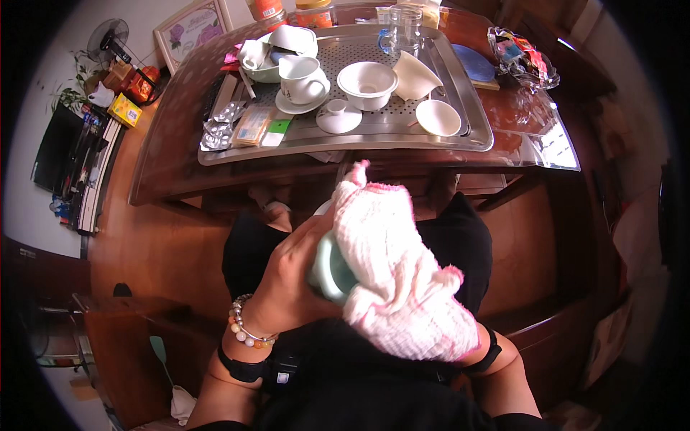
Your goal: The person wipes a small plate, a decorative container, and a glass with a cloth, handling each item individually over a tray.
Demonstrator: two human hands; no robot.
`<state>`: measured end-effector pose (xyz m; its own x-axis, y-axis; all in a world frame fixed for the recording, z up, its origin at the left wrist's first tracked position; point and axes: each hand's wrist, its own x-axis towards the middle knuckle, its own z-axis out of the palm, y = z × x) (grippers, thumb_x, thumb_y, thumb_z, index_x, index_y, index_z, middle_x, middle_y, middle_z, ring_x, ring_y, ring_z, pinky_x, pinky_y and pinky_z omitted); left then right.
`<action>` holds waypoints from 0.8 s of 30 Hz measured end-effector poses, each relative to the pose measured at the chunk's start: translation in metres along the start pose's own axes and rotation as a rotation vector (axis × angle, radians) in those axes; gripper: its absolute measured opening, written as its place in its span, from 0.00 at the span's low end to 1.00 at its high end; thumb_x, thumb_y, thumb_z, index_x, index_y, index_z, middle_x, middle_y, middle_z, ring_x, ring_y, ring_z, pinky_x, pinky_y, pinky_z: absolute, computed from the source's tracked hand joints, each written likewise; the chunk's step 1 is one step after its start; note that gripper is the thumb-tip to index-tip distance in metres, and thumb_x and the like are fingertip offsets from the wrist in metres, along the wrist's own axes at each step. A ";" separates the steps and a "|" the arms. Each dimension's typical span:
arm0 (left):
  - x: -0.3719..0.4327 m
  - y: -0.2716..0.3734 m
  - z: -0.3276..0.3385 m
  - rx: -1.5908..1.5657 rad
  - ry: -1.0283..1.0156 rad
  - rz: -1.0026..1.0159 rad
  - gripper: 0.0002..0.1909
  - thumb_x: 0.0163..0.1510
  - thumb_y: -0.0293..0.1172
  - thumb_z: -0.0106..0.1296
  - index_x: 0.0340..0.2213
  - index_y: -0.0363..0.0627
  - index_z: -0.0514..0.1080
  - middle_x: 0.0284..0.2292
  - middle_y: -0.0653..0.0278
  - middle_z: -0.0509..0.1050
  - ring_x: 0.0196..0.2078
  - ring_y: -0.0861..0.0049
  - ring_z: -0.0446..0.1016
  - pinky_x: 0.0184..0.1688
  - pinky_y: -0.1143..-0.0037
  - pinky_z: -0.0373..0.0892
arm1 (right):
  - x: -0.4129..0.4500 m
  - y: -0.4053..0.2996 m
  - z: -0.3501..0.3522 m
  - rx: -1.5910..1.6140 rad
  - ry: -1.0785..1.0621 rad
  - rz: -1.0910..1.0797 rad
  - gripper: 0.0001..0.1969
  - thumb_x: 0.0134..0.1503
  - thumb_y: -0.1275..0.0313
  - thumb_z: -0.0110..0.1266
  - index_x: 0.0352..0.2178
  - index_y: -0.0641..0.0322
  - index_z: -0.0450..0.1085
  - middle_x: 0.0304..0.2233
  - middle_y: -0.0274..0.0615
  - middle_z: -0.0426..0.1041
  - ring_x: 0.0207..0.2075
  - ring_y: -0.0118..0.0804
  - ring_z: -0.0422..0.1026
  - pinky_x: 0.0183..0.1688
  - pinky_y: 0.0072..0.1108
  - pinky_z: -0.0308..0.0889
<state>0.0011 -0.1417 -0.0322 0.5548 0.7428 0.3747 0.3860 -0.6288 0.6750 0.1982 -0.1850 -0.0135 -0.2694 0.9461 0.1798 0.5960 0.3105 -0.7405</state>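
My left hand (pixel 291 269) grips a pale green ceramic vessel (pixel 326 266), probably a cup, above my lap. Its rounded rim or handle shows beside my fingers. A white towelling cloth (pixel 388 242) with pink edging covers much of the vessel. The cloth is draped over my right hand, and only the wrist (pixel 474 353) shows behind it. My right fingers are hidden, so their grip on cloth or vessel is not visible. Past my left fingers a small bit of white rim (pixel 323 207) peeks out; what it belongs to is unclear.
Ahead, a perforated metal tray (pixel 345 144) on the wooden table (pixel 172 129) bears a white pitcher (pixel 299 78), a gaiwan bowl (pixel 367 83), its lid (pixel 339 117), a small cup (pixel 437 117), a glass mug (pixel 404 29) and a bowl of teaware (pixel 264 73). Sweets fill a dish (pixel 523 59) at right.
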 end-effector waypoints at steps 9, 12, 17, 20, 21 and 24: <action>0.010 0.001 -0.009 0.085 0.066 -0.009 0.55 0.31 0.33 0.73 0.60 0.37 0.56 0.51 0.51 0.70 0.49 0.58 0.72 0.52 0.67 0.67 | -0.027 -0.012 0.014 -0.382 0.250 -0.136 0.32 0.46 0.60 0.55 0.52 0.67 0.65 0.49 0.53 0.69 0.48 0.47 0.72 0.48 0.32 0.69; 0.006 -0.003 -0.020 0.030 0.030 0.039 0.56 0.29 0.33 0.74 0.60 0.36 0.58 0.53 0.50 0.69 0.51 0.59 0.72 0.53 0.68 0.67 | -0.007 0.000 -0.009 -0.088 0.058 -0.355 0.33 0.45 0.61 0.57 0.53 0.65 0.65 0.52 0.53 0.68 0.53 0.50 0.69 0.54 0.35 0.65; 0.005 0.000 -0.025 -0.135 -0.057 -0.018 0.59 0.25 0.39 0.77 0.59 0.34 0.59 0.51 0.50 0.70 0.50 0.61 0.72 0.53 0.68 0.67 | 0.005 0.007 -0.022 0.110 -0.183 -0.224 0.34 0.48 0.65 0.58 0.56 0.64 0.61 0.58 0.51 0.62 0.62 0.49 0.58 0.66 0.35 0.48; 0.001 -0.002 -0.026 -0.074 -0.020 -0.026 0.59 0.27 0.40 0.76 0.60 0.36 0.58 0.47 0.52 0.72 0.47 0.62 0.73 0.51 0.68 0.68 | 0.014 0.005 -0.022 0.122 -0.291 -0.063 0.37 0.50 0.63 0.59 0.59 0.64 0.56 0.60 0.51 0.58 0.64 0.45 0.55 0.67 0.33 0.46; 0.004 -0.001 -0.025 -0.077 -0.023 -0.023 0.59 0.27 0.40 0.76 0.60 0.36 0.58 0.47 0.52 0.72 0.47 0.62 0.73 0.51 0.68 0.68 | 0.014 0.003 -0.024 0.104 -0.333 -0.014 0.39 0.50 0.62 0.60 0.60 0.65 0.54 0.60 0.51 0.57 0.65 0.44 0.54 0.66 0.33 0.46; 0.015 0.010 -0.022 0.044 -0.017 0.031 0.58 0.28 0.36 0.74 0.61 0.42 0.56 0.46 0.53 0.71 0.45 0.61 0.73 0.49 0.68 0.68 | 0.005 0.007 -0.008 0.411 -0.159 -0.210 0.41 0.48 0.61 0.62 0.61 0.65 0.54 0.59 0.49 0.60 0.63 0.46 0.56 0.66 0.34 0.44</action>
<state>-0.0034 -0.1315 -0.0060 0.5795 0.7192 0.3833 0.4003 -0.6608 0.6348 0.2072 -0.1775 -0.0126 -0.4830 0.8312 0.2755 0.1771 0.4008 -0.8989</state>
